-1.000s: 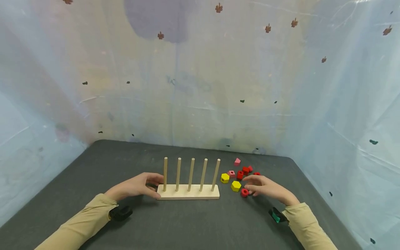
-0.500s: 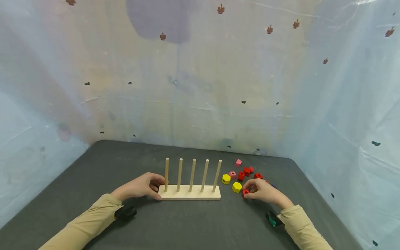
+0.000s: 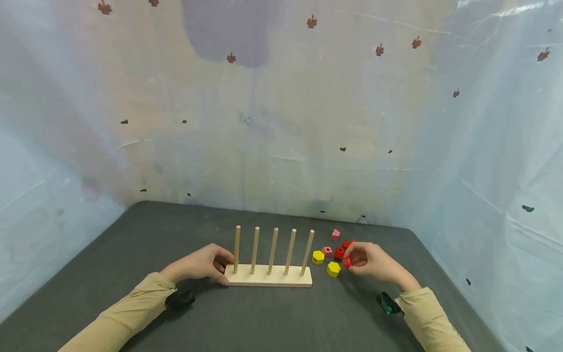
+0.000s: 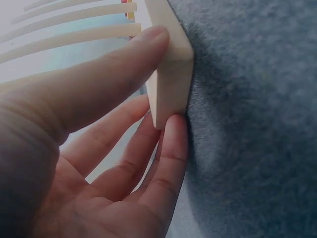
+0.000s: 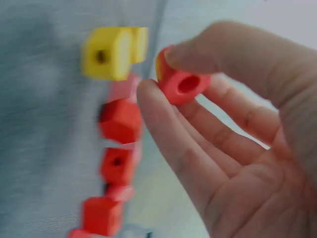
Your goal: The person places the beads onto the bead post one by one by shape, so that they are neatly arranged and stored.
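Note:
A pale wooden peg stand (image 3: 269,280) with several upright dowels sits on the dark table. My left hand (image 3: 197,264) grips its left end; in the left wrist view the thumb (image 4: 153,40) lies on one side of the base (image 4: 171,91) and fingertips touch the other. To the right of the stand, my right hand (image 3: 377,264) pinches a round red bead (image 5: 185,87) between thumb and forefinger, its hole showing. In the right wrist view this bead is raised clear of the other beads.
Two yellow hexagonal beads (image 3: 333,269) lie between the stand and my right hand. Behind them are red beads (image 3: 339,253) and pink ones (image 3: 335,234), some hidden by the right hand. A translucent plastic sheet (image 3: 281,146) hangs around the table (image 3: 264,322).
My right hand has closed its thumb and finger on the round red bead and lifted it from the table. The left hand stays at the stand's left end.

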`<state>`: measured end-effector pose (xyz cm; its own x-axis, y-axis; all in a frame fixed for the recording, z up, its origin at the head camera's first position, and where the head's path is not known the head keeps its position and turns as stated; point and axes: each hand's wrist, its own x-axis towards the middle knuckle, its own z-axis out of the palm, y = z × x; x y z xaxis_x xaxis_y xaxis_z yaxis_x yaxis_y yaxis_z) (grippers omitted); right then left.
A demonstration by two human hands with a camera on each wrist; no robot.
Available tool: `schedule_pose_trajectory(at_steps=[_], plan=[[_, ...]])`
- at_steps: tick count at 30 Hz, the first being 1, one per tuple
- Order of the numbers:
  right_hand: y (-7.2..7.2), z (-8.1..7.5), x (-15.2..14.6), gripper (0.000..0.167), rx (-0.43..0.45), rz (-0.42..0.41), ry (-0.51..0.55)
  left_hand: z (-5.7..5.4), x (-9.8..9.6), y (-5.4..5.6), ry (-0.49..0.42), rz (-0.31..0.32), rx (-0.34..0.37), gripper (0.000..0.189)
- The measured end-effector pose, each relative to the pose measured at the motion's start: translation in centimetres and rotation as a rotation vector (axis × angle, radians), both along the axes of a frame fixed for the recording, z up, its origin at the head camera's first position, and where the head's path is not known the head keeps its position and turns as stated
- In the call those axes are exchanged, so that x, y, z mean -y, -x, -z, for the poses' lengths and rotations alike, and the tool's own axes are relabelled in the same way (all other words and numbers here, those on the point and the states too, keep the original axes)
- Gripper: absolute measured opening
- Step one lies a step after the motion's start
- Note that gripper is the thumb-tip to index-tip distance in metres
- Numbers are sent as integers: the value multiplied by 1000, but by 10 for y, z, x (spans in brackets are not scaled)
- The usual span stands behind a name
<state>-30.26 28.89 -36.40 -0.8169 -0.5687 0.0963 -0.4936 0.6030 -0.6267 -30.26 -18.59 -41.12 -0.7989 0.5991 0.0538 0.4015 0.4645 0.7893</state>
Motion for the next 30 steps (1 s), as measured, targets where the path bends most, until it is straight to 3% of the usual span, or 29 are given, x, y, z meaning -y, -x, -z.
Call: schedule_pose_trajectory(at_steps=[9,15,23,30], plan=[[6,-51,33,29,-181,46,109,-2,-5,3,11,-13,-3,62],[3,-72,61,28,-280,62,209,0,-8,4,18,-10,-25,62],[-26,-108,108,32,-254,-53,437,4,-9,5,22,-27,-22,62],[-29,-112,141,32,-167,-88,550,6,-16,7,-7,-9,-46,59]])
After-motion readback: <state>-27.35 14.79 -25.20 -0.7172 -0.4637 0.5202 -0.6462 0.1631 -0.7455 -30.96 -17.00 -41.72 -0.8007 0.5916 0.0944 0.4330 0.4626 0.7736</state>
